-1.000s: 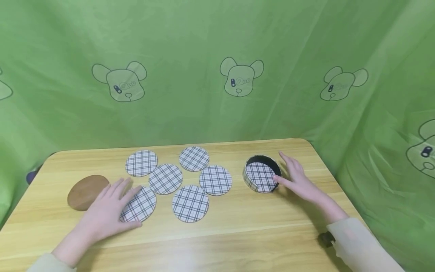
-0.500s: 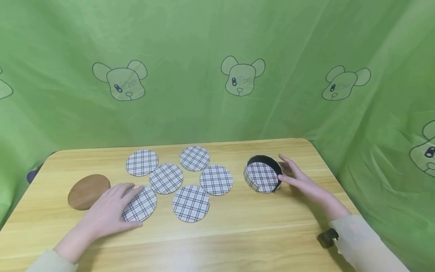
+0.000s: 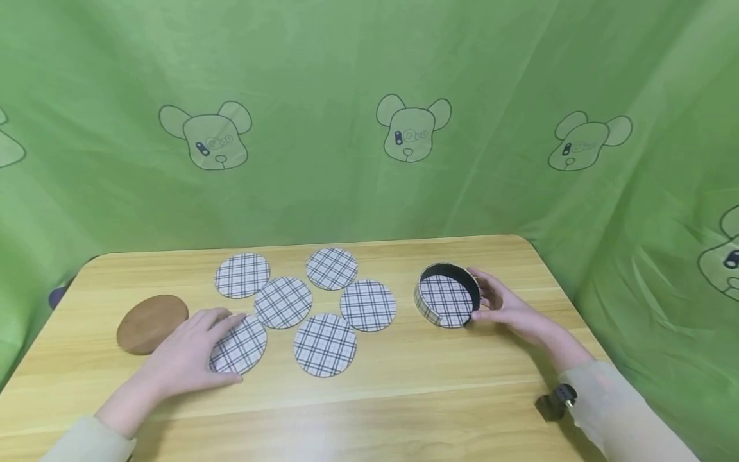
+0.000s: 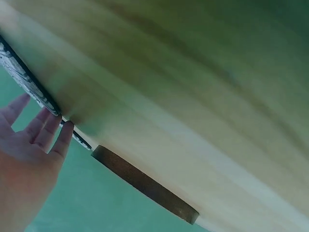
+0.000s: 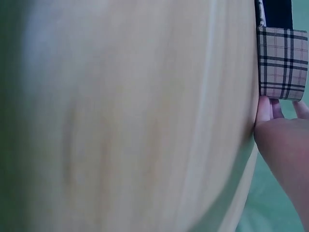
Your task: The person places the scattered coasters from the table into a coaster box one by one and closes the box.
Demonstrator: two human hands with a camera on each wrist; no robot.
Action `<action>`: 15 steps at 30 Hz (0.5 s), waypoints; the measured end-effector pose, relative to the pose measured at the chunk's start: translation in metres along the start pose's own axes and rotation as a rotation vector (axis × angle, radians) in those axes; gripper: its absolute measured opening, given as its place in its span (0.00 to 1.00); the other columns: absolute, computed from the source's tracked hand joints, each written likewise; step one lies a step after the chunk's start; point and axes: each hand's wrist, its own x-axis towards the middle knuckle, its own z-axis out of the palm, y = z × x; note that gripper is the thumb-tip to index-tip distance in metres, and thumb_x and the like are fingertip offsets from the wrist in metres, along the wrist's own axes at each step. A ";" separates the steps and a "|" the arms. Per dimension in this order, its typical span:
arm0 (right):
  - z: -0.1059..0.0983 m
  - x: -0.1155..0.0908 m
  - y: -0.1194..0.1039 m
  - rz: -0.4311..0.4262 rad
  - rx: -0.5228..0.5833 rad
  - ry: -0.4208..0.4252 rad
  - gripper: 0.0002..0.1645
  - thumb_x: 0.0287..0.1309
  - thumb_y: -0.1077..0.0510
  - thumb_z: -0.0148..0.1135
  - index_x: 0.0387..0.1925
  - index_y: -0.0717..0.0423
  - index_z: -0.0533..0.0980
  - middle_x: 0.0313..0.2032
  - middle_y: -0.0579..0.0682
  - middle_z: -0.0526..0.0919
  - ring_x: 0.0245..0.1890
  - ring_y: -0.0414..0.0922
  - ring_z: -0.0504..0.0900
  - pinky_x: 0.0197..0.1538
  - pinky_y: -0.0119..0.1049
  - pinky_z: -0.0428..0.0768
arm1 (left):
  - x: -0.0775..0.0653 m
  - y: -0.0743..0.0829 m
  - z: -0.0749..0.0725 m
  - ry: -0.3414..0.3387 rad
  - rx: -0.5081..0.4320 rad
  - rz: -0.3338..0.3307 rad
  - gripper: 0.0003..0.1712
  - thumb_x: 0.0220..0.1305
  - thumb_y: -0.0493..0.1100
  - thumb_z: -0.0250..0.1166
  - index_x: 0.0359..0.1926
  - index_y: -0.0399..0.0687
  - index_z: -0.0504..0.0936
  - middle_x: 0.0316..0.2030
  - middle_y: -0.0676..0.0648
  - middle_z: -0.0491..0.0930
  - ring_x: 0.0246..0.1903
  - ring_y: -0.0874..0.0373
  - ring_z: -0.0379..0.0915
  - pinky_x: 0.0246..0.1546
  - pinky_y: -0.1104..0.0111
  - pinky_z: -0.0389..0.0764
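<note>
On the wooden table lie several round plaid coasters [image 3: 326, 345], white with dark lines. My left hand [image 3: 187, 359] spans the leftmost front coaster [image 3: 239, 345], its thumb along the near edge and its index finger over the far edge. In the left wrist view, the hand's extended fingers [image 4: 63, 140] meet the rim of a patterned coaster [image 4: 29, 77]. On the right stands a round plaid coaster holder [image 3: 428, 310] with a black inside and a coaster [image 3: 444, 300] lying in it. My right hand [image 3: 508, 311] grips the holder's right side, fingers curved behind the wall and thumb at its front.
A brown round disc [image 3: 151, 324] lies left of the left hand. The light wooden tabletop [image 3: 323, 423] has rounded back corners. Green cloth [image 3: 323, 186] with printed bear heads hangs behind and beside it. A small black device [image 3: 557, 401] sits at the right sleeve.
The right hand has drawn its fingers and thumb in against the holder's side. The left hand's fingers are bent a little more over the coaster, which has stayed in place.
</note>
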 end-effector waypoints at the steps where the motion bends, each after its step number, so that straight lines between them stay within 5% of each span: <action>1: 0.000 0.001 0.002 -0.003 -0.002 -0.002 0.65 0.58 0.68 0.71 0.84 0.65 0.40 0.79 0.77 0.46 0.65 0.32 0.72 0.64 0.18 0.73 | 0.001 0.000 0.000 0.001 -0.004 -0.003 0.59 0.41 0.68 0.83 0.71 0.43 0.78 0.61 0.36 0.79 0.59 0.38 0.78 0.59 0.39 0.83; 15: 0.003 0.005 0.005 -0.023 -0.016 0.001 0.66 0.53 0.73 0.73 0.84 0.66 0.41 0.76 0.77 0.51 0.64 0.33 0.74 0.65 0.17 0.74 | 0.003 0.001 -0.003 -0.009 -0.076 -0.032 0.58 0.35 0.61 0.87 0.69 0.43 0.79 0.61 0.36 0.78 0.59 0.38 0.77 0.58 0.39 0.85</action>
